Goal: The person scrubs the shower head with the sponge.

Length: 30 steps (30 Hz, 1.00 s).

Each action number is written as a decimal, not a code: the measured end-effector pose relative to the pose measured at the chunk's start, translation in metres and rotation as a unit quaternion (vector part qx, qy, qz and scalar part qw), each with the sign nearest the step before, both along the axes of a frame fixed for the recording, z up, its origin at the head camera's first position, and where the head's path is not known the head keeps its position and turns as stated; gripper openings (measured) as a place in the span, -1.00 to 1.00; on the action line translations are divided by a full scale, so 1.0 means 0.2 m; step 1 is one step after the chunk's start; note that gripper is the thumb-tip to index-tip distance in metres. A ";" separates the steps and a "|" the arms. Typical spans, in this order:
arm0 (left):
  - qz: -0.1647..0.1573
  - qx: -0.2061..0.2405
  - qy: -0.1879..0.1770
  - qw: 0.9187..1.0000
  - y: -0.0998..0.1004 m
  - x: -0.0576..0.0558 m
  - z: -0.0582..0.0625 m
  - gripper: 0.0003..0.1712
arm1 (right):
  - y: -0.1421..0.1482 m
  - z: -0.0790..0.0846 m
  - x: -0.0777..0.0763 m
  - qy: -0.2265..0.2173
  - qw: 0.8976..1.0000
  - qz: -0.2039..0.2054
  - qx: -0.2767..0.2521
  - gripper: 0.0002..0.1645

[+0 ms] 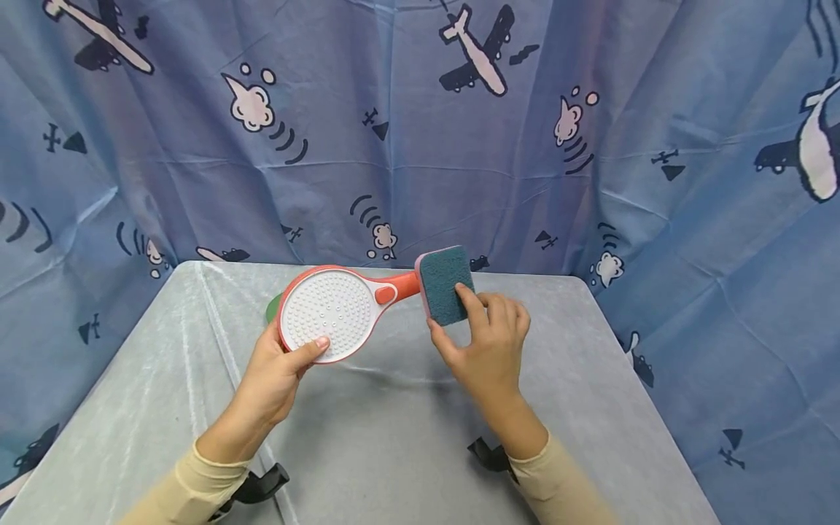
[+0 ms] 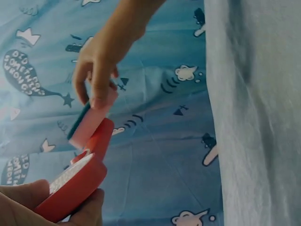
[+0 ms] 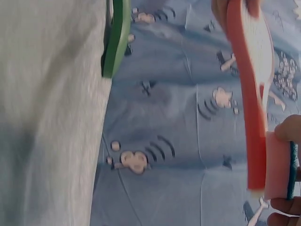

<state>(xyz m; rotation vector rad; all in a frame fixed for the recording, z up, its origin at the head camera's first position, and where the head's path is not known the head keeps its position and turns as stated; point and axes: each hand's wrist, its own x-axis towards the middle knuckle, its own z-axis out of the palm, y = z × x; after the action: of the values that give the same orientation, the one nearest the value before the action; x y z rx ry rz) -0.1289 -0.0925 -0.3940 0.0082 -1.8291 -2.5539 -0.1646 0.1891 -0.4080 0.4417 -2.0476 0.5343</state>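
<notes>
My left hand (image 1: 275, 372) grips a red and white shower head (image 1: 331, 313) by its round head, thumb on the white nozzle face. Its red handle (image 1: 403, 284) points right. A sponge (image 1: 446, 284), pink on one side with a dark green scouring layer, is pinched between the thumb and fingers of my right hand (image 1: 488, 339). The sponge's pink side (image 3: 277, 165) lies against the handle near its end in the right wrist view. In the head view, the sponge hides the handle's tip. Both things are held up above the table.
A green object (image 1: 272, 308), mostly hidden behind the shower head, is on the grey cloth-covered table (image 1: 394, 452); its curved green edge (image 3: 116, 42) shows in the right wrist view. A blue curtain (image 1: 407, 131) printed with planes hangs behind and beside the table.
</notes>
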 end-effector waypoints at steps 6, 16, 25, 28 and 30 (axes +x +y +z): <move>0.048 -0.056 0.047 0.996 0.03 0.00 -0.03 -0.20 | -0.11 -0.03 0.06 -0.004 0.993 0.109 0.034 -0.26; 0.107 -0.116 0.167 0.973 0.03 0.00 -0.06 -0.48 | 0.02 0.01 0.02 -0.086 0.996 -0.003 -0.028 -0.27; 0.126 -0.149 0.245 0.950 0.04 0.01 -0.08 -0.54 | -0.08 0.00 0.08 -0.114 0.979 0.160 -0.052 -0.30; 0.131 -0.158 0.272 0.940 0.03 0.01 -0.07 -0.50 | -0.04 0.01 0.05 -0.104 0.987 0.109 -0.049 -0.30; 0.133 -0.168 0.287 0.934 0.03 0.01 -0.07 -0.48 | 0.00 0.01 0.02 -0.101 0.992 0.053 -0.049 -0.31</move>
<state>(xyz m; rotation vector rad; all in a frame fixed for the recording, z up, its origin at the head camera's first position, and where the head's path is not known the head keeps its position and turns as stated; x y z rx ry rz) -0.1277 -0.0875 -0.4075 -0.4114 -1.8271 -1.7784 -0.1604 0.1894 -0.4060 0.4544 -2.1887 0.7661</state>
